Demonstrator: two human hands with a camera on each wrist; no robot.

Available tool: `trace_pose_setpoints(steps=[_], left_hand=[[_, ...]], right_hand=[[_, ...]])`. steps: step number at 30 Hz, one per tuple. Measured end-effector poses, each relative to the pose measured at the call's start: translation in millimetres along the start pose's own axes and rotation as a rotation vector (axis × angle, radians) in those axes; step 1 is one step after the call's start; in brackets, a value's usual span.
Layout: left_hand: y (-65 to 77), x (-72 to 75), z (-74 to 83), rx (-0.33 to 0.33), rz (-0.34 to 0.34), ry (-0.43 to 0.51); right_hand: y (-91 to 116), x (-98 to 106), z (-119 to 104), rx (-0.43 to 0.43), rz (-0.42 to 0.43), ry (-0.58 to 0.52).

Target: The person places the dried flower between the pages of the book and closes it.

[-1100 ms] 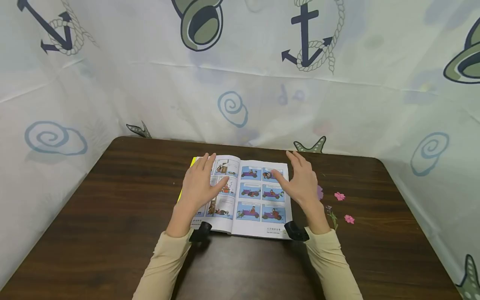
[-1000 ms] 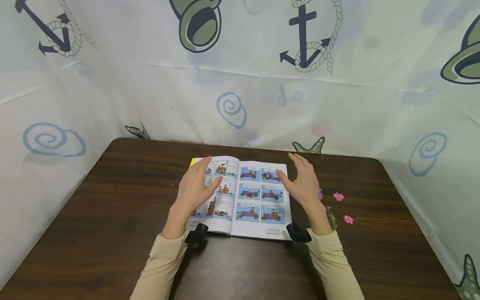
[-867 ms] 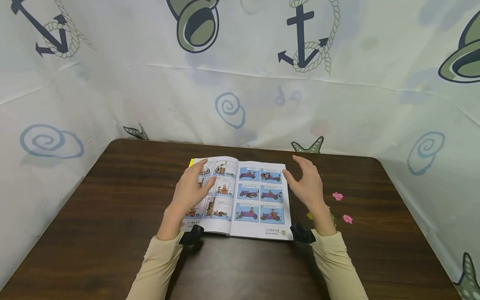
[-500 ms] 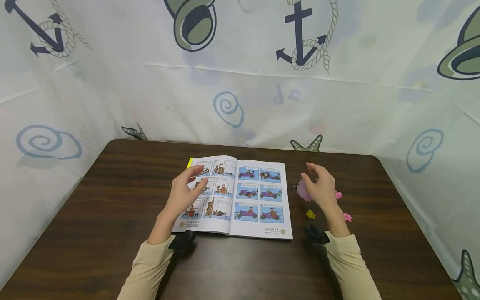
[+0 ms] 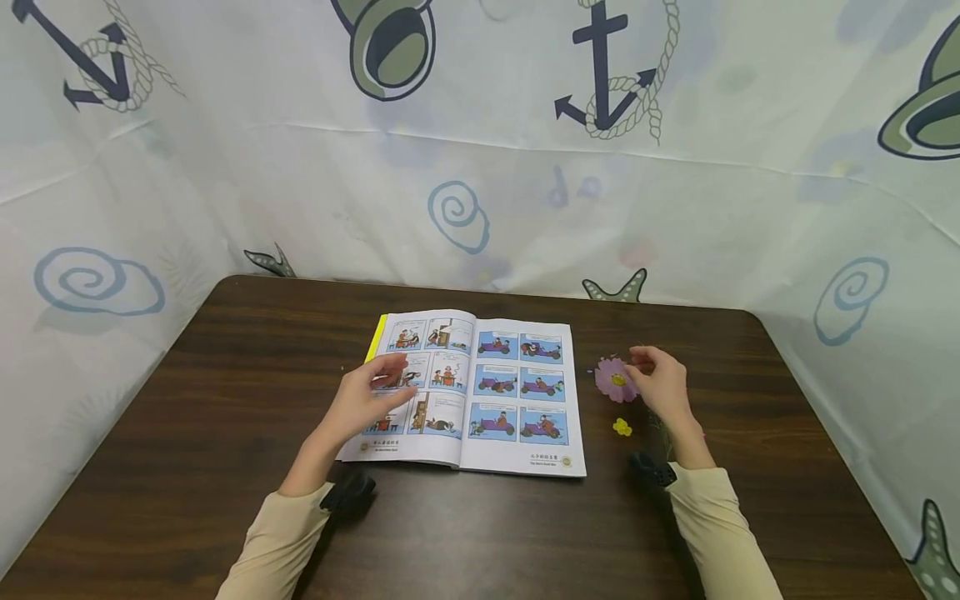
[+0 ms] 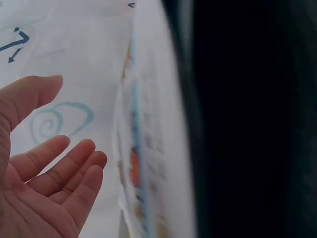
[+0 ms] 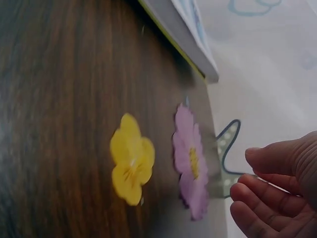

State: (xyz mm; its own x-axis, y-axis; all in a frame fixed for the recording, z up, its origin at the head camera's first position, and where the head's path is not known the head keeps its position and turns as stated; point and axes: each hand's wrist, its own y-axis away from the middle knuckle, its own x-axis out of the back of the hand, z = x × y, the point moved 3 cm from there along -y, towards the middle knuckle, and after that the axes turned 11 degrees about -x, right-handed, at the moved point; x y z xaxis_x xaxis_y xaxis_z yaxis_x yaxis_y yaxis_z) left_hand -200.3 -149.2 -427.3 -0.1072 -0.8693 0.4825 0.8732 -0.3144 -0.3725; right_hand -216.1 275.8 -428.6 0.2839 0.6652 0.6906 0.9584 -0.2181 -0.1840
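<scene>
An open comic book (image 5: 470, 392) lies on the table. Over its left page hovers my left hand (image 5: 367, 396), thumb and fingers apart; the left wrist view shows this hand (image 6: 54, 173) with bent, relaxed fingers and nothing in them. My right hand (image 5: 663, 387) is just right of a flat purple flower (image 5: 611, 377) with a yellow centre. In the right wrist view the loosely bent fingers of that hand (image 7: 280, 191) look apart from the purple flower (image 7: 190, 161) and hold nothing. A small yellow flower (image 5: 622, 427) lies nearer me. Pink flowers are mostly hidden behind my right hand and wrist.
The dark wooden table (image 5: 480, 533) reaches back to a white patterned cloth (image 5: 517, 217) that hangs around it. A thin green stem (image 5: 662, 429) shows beside my right wrist. Black straps with cameras sit on both wrists.
Both hands have moved apart from above the book. The left drew back toward me and leftward; the right went right to the purple flower, its fingers closer together. The book stayed put.
</scene>
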Motion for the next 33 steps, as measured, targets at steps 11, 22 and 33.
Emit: trace_pose_setpoints(steps=[11,22,33], left_hand=[[9.0,-2.7,-13.1,0.021,-0.058,0.013],[14.8,-3.4,-18.5,-0.054,-0.153,-0.049],[16.9,-4.3,-17.8,-0.099,-0.241,-0.196]], right_hand=[[-4,1,17,-0.136,-0.111,0.054],[-11,-1,24,-0.143,-0.144,0.098],[-15,1,25,-0.153,-0.163,0.147]])
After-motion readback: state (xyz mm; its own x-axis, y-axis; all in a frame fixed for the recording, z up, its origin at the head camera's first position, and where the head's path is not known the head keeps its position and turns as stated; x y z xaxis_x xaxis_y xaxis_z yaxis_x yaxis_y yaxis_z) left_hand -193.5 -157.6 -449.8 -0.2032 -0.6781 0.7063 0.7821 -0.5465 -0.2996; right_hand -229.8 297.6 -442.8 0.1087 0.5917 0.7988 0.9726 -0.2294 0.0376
